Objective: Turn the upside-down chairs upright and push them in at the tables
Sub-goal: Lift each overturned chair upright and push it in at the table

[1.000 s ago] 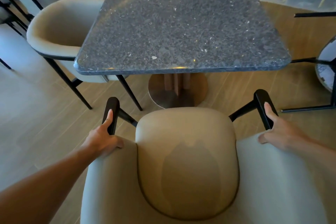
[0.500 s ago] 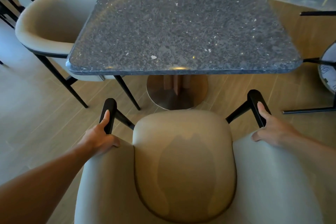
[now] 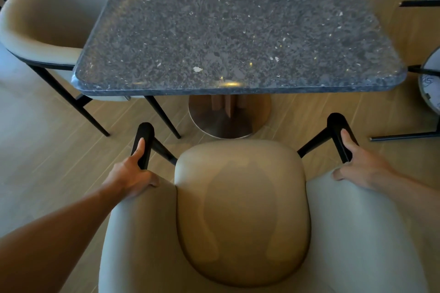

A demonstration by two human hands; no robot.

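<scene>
With the beige armchair (image 3: 240,216) upright, short of the granite bench (image 3: 238,26), my left hand (image 3: 132,175) and right hand (image 3: 359,166) each grasp an armrest, forefingers along black bars. Another armchair (image 3: 40,19) sits tucked at left.

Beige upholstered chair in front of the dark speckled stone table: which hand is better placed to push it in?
Neither clearly. The left hand and right hand each grip a black armrest end, evenly either side of the beige upholstered chair, squared to the dark speckled stone table. Probably both push together.
</scene>
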